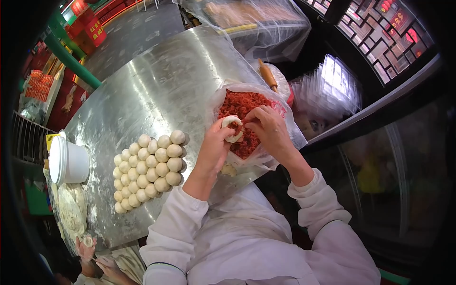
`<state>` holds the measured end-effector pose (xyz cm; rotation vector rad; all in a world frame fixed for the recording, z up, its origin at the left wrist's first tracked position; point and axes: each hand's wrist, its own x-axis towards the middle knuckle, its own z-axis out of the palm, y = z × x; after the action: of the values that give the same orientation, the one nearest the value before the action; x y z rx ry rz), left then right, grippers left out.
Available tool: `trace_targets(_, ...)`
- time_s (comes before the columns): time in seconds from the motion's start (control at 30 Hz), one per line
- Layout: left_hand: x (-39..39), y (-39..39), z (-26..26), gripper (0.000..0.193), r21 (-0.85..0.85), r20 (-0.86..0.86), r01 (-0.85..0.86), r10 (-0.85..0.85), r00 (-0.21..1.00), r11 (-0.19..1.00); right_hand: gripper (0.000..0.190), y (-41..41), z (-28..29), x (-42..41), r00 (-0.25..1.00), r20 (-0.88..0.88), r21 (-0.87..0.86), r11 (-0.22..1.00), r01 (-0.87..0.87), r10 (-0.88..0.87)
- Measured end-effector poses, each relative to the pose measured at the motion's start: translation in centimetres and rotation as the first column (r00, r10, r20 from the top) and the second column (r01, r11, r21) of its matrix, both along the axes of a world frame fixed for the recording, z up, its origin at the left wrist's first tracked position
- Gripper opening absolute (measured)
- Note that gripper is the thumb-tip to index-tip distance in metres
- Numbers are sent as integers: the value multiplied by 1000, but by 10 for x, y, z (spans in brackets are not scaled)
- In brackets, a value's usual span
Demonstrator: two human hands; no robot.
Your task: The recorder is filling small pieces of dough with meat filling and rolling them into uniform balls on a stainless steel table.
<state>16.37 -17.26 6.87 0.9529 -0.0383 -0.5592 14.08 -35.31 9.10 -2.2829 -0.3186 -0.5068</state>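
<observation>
My left hand [218,137] holds a cupped round of white dough [228,122] with some red filling inside. Close on its right, my right hand [268,123] pinches a bit of the red filling at the dough's rim. Both hands are over a plastic-lined container of shredded red filling [245,101]; its clear plastic liner [295,133] spreads over the rim. To the left, several rows of dough balls [142,167] sit close together on the metal table [117,103].
A wooden rolling pin [267,75] lies on a white-covered round container behind the filling. At far left stand a white plastic tub [73,162] and a mass of dough [73,208]. Another person's hands [87,249] hold a small dough piece at lower left. Clear plastic sheeting [263,35] covers a tray beyond.
</observation>
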Motion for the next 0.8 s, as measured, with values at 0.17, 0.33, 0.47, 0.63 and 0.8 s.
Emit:
trace_targets(0.17, -4, -9, 5, 32, -206, -17, 73, -78, 997, 976, 19, 15, -1, -2, 999, 51, 3, 1000, -19, 19)
trace_targets(0.33, -4, 7, 14, 33, -172, 16, 6, -3, 1000, 985, 37, 2, 20, -9, 993, -35, 187, 977, -100, 109)
trace_targets(0.47, -12, 11, 31, 35, -283, -56, 28, -46, 997, 959, 59, 5, 17, -10, 981, 125, -71, 988, -137, 146)
trace_targets(0.63, -21, 2, 33, 28, 18, 112, 13, -15, 994, 1000, 58, 29, 26, -20, 968, 136, 10, 976, -216, 212)
trace_targets(0.8, -24, 2, 41, 26, 98, 183, 28, -45, 982, 995, 28, 29, 13, -13, 978, 162, 98, 984, -151, 134)
